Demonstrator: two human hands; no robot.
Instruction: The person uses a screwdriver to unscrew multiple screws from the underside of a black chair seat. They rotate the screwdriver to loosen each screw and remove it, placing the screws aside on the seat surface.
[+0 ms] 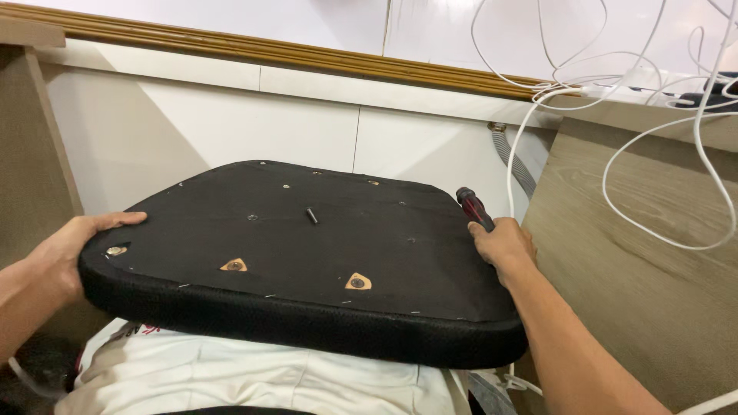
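Chair seat cushion (307,253), underside up, looks stiff-boarded, soft-edged and bulky: left hand (58,257) fingers clamp one end, right hand (503,246) the other, also gripping a screwdriver (475,207).

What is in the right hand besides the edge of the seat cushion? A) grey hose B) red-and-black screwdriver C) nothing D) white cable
B: the right hand grips a red-and-black screwdriver against the right edge of the black seat cushion; the white cables and grey hose sit behind it, untouched.
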